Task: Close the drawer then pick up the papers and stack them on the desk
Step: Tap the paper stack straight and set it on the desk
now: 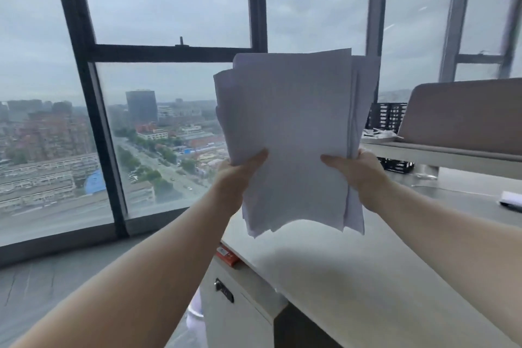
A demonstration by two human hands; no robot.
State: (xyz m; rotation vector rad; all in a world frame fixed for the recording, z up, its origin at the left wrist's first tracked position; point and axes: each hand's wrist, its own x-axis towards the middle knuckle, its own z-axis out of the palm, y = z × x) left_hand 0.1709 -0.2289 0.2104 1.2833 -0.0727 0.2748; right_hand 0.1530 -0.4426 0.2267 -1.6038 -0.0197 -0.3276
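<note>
A loose stack of white papers [293,133] is held upright in the air above a pale desk [367,277], its edges uneven and its lower corners hanging free. The left hand [240,171] grips the stack's lower left edge, thumb on the front sheet. The right hand [357,168] grips the lower right edge the same way. Both bare forearms reach forward from the bottom corners. Below the desk's near edge stands a white cabinet [240,316] with a dark lock, and its front looks flush. An orange item [226,254] lies on top of it. Behind is a large window [169,51] over a city. A grey divider [463,113] stands at the right.
</note>
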